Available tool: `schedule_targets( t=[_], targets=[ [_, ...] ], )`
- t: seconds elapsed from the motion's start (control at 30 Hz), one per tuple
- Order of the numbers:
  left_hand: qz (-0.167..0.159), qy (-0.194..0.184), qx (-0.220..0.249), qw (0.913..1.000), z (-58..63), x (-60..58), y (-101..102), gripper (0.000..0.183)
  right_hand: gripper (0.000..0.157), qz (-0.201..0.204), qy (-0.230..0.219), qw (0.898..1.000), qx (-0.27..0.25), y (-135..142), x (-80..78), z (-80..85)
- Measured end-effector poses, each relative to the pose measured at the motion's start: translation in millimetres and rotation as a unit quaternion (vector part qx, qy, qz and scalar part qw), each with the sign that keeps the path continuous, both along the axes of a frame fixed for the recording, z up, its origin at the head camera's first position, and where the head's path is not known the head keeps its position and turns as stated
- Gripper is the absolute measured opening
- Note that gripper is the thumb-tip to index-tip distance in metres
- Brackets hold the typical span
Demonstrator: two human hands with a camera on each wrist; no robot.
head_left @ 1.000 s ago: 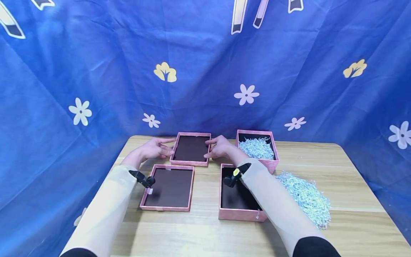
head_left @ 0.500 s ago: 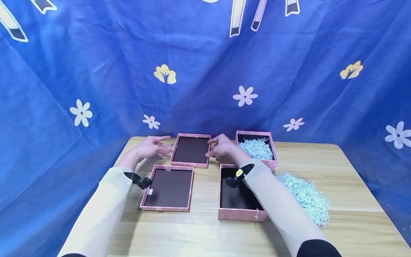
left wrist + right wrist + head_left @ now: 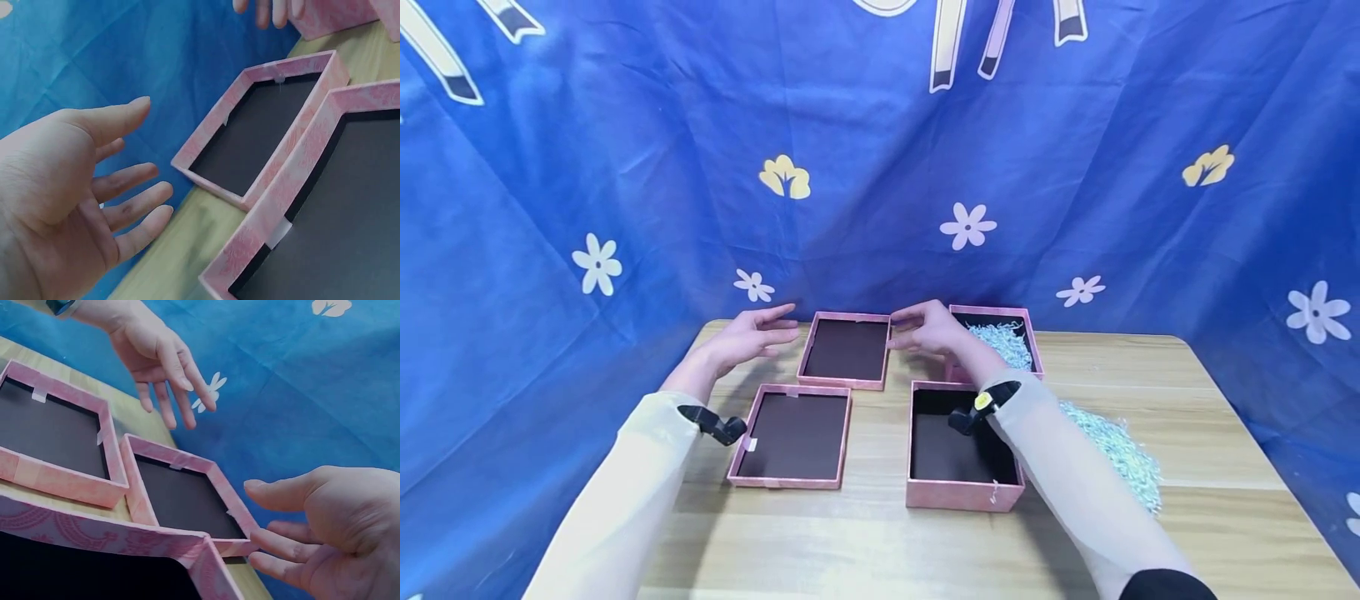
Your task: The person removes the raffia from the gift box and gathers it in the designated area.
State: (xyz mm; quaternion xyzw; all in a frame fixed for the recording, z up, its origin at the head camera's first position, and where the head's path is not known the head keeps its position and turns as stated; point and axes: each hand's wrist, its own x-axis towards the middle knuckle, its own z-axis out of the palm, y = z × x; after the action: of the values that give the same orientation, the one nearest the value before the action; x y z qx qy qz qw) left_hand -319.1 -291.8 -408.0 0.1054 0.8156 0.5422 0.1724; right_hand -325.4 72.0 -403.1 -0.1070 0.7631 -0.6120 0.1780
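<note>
A shallow pink box lid (image 3: 844, 350) with a black inside lies upturned at the back of the table, between both hands. My left hand (image 3: 741, 340) hovers off its left side, fingers spread and holding nothing; the left wrist view shows this open palm (image 3: 69, 200) apart from the lid. At the lid's right edge, my right hand (image 3: 932, 329) has loosely extended fingers, with fingertips close by the rim in the right wrist view. A second upturned lid (image 3: 792, 437) lies nearer, at front left. Beneath my right forearm stands a deeper pink box (image 3: 964, 497) with a black inside.
Behind my right hand, another pink box (image 3: 1034, 343) holds blue shredded paper (image 3: 1009, 343). A loose heap of the same shredded paper (image 3: 1123, 458) lies right of my forearm on the wooden table (image 3: 1210, 467). A blue patterned curtain (image 3: 865, 167) hangs behind.
Both hands have come away from the sides of the back lid: the left moved left, the right lifted slightly and shifted right. The lid stays in place; the head view tilts a little.
</note>
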Motion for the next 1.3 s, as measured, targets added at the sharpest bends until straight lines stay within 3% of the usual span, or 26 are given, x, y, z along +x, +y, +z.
schedule_targets(
  t=[0.33,0.6,0.97,1.3],
  targets=[
    [-0.003,0.029,0.007,0.9995,15.2,11.7,28,0.070,0.054,0.007,0.038,0.999,0.007,27,11.7,21.1],
    [0.005,0.055,0.046,0.9974,26.1,18.9,59,0.065,0.050,0.007,0.069,0.998,0.004,54,17.3,29.6],
    [-0.018,0.072,0.071,0.9947,34.9,25.3,97,0.066,0.049,-0.009,0.072,0.997,-0.025,90,22.5,41.8],
    [-0.054,0.117,0.087,0.9878,36.6,31.4,134,0.066,0.054,-0.018,0.089,0.996,-0.025,126,28.6,49.9]
  ],
)
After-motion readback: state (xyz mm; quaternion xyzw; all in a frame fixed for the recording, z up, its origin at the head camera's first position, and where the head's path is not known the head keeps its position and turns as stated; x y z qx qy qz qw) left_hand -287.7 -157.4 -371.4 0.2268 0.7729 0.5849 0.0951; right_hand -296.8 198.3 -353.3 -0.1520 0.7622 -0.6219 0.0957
